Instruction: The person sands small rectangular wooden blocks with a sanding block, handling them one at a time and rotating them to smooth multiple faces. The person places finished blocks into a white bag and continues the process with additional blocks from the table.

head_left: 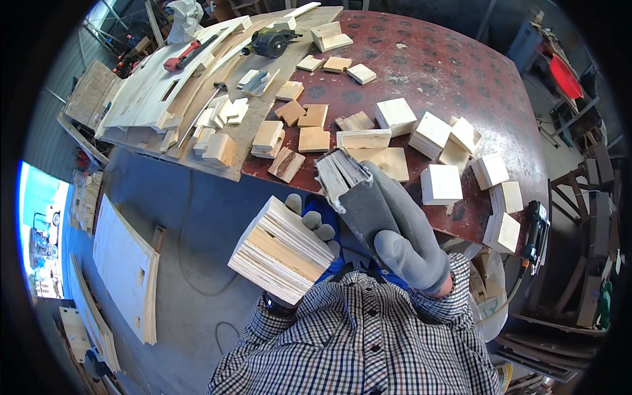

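My left hand (315,221), in a grey glove, grips a thick layered plywood block (282,249), its fingertips curled over the far edge. Most of that hand is hidden behind the block. In my gloved right hand (411,240) is a sanding block (361,212), a piece of wood wrapped in dark grey abrasive sheet with a ragged end. The fingers close along its sides. Held in front of my chest, the two blocks are close together but apart. Just beyond them, several plywood blocks (441,184) and small wooden pieces (314,139) lie on the dark red tabletop (454,85).
Plywood sheets (158,85) cover the table's left side, with a red tool (182,56) and a dark power tool (271,42) on them. A black air tool (536,230) with a hose hangs at the right table edge. Boards (128,266) stand on the left floor.
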